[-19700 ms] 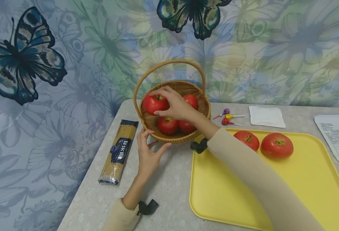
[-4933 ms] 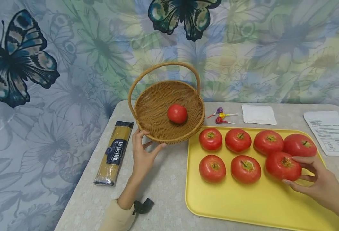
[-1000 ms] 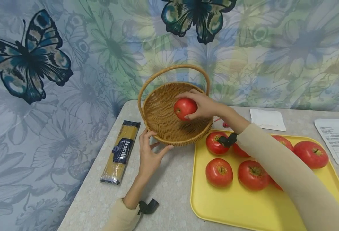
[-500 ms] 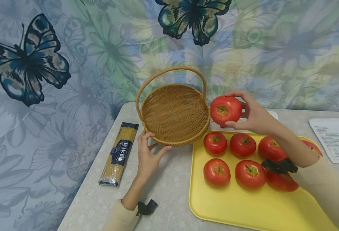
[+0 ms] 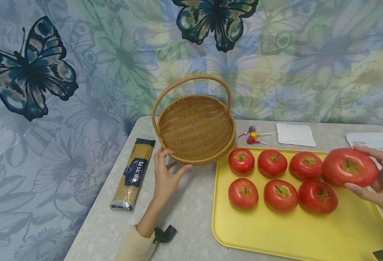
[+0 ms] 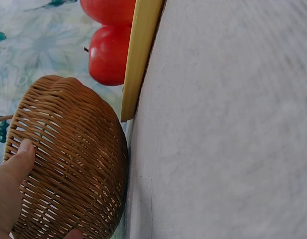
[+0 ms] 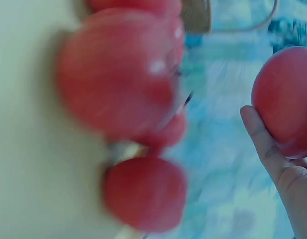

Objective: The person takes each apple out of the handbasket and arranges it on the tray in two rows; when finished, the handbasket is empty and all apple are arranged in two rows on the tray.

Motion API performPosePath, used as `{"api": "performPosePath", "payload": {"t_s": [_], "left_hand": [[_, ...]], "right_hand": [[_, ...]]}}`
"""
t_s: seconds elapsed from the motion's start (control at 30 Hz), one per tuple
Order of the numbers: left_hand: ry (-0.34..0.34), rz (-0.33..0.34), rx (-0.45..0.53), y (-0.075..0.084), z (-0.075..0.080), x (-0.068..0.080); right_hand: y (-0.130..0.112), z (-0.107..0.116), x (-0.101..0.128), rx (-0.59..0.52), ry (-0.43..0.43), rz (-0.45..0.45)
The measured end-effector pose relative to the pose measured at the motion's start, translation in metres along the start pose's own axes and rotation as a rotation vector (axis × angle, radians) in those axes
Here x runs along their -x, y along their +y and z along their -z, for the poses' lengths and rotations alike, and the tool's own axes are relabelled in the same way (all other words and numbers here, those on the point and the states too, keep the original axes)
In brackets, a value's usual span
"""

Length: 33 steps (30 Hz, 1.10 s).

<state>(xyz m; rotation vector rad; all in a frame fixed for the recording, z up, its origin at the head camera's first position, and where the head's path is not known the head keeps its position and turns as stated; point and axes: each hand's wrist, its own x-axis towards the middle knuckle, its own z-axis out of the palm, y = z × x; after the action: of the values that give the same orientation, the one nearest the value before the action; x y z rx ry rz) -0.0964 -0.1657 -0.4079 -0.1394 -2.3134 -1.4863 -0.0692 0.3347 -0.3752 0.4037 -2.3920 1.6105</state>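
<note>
The wicker basket (image 5: 196, 127) stands tilted toward me at the table's back, its bare woven inside showing. At its front rim my left hand (image 5: 167, 177) holds it, fingers over the edge and thumb against the outer weave, as the left wrist view shows of the basket wall (image 6: 68, 159). My right hand (image 5: 382, 181) grips a large red apple (image 5: 350, 166) from the right, above the right part of the yellow tray (image 5: 276, 235). Apples lie there in a back row, among them one apple (image 5: 241, 160) at the left, and a front row with another apple (image 5: 318, 197).
A spaghetti pack (image 5: 134, 174) lies left of the basket. Behind the tray are several lollipops (image 5: 253, 135) and a white packet (image 5: 296, 134). A printed sheet (image 5: 371, 141) sits at the far right, partly behind the held apple. A patterned backdrop (image 5: 276, 72) rises along the table's back edge.
My right hand has lifted an apple out of the basket and carried it right, over the tray. The lollipops show again. My left hand stays at the basket rim.
</note>
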Motion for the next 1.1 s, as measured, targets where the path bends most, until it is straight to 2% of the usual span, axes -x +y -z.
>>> {"api": "performPosePath", "payload": {"t_s": [0.13, 0.17, 0.3, 0.37, 0.43, 0.57, 0.67, 0.73, 0.87, 1.1], "left_hand": [[0.000, 0.000, -0.006, 0.001, 0.000, 0.001], [0.000, 0.000, -0.010, 0.001, 0.000, 0.001], [-0.002, -0.009, -0.013, 0.001, -0.001, 0.001], [-0.005, -0.009, -0.013, 0.001, -0.001, 0.001], [-0.006, -0.009, -0.012, 0.001, -0.002, 0.000], [-0.002, -0.005, -0.005, 0.000, -0.001, 0.001], [-0.002, -0.003, -0.003, 0.000, -0.001, 0.001], [-0.003, -0.003, -0.009, 0.000, -0.001, 0.001], [-0.008, -0.004, -0.012, 0.001, -0.001, 0.001], [-0.001, -0.010, -0.007, 0.002, 0.000, 0.000]], "right_hand": [[0.015, 0.014, 0.040, 0.166, 0.116, -0.127], [0.017, 0.016, 0.049, 0.252, 0.124, -0.174], [0.034, 0.022, 0.080, 0.425, 0.177, -0.227], [0.049, 0.024, 0.093, 0.413, 0.210, -0.250], [0.063, 0.026, 0.103, 0.327, 0.229, -0.267], [0.078, 0.025, 0.114, 0.255, 0.212, -0.333], [0.078, 0.017, 0.116, 0.273, 0.190, -0.384], [0.075, 0.011, 0.117, 0.248, 0.175, -0.411], [0.070, 0.002, 0.118, 0.208, 0.156, -0.396], [0.072, 0.001, 0.116, 0.258, 0.113, -0.385]]}}
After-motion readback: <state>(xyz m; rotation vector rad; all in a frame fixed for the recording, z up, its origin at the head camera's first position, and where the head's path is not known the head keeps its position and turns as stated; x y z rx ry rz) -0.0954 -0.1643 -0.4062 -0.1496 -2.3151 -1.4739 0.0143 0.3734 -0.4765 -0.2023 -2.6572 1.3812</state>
